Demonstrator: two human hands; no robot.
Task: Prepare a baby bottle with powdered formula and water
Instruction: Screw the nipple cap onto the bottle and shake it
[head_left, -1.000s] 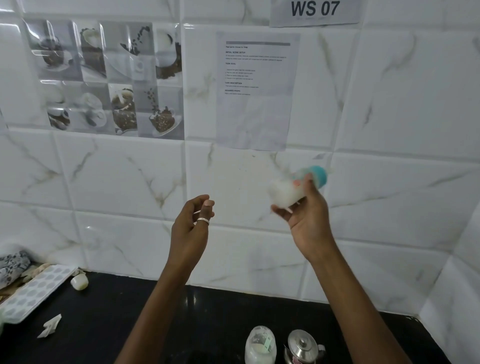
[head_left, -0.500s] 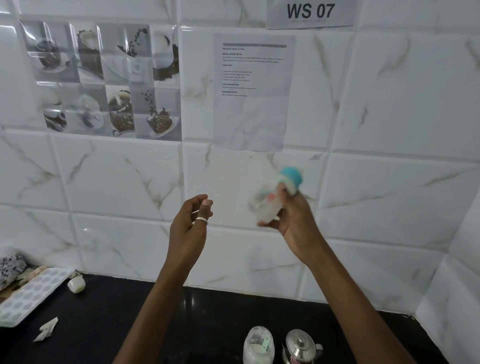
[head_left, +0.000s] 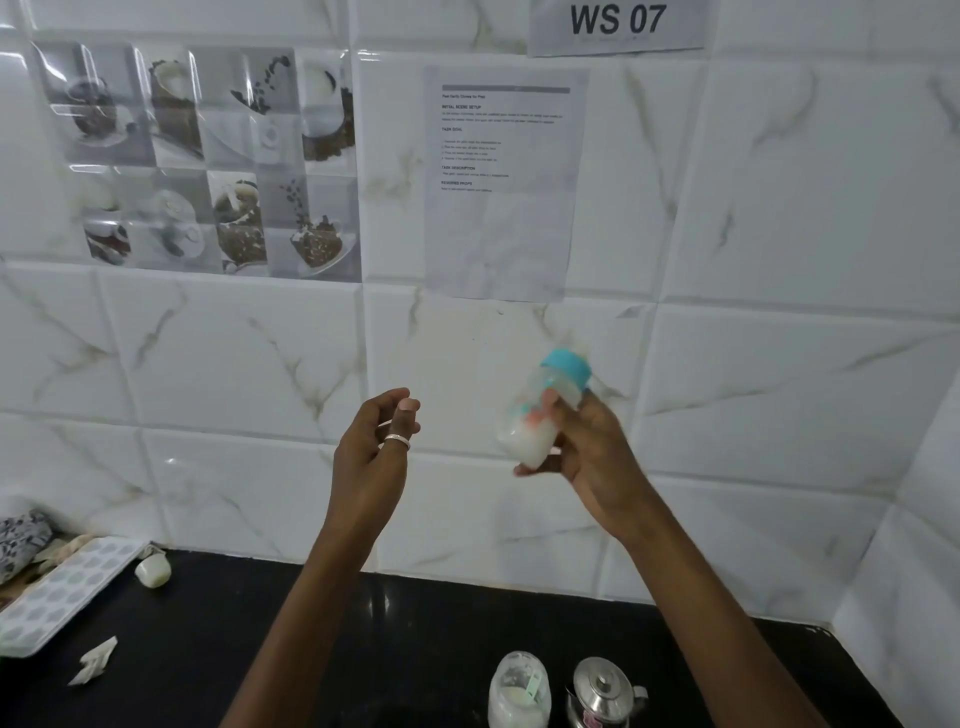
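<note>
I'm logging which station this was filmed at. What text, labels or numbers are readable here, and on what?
"WS 07": on the grey sign at the top of the tiled wall.
Printed sheet taped to the wall: headings and body text too small and blurred to read.
Baby bottle in the right hand: coloured markings, blurred, unreadable.
Jar label on the counter: unreadable.

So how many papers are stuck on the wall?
2: the white "WS 07" sign at the top, and the printed instruction sheet just below it. The coffee-picture tile isn't paper.
</note>
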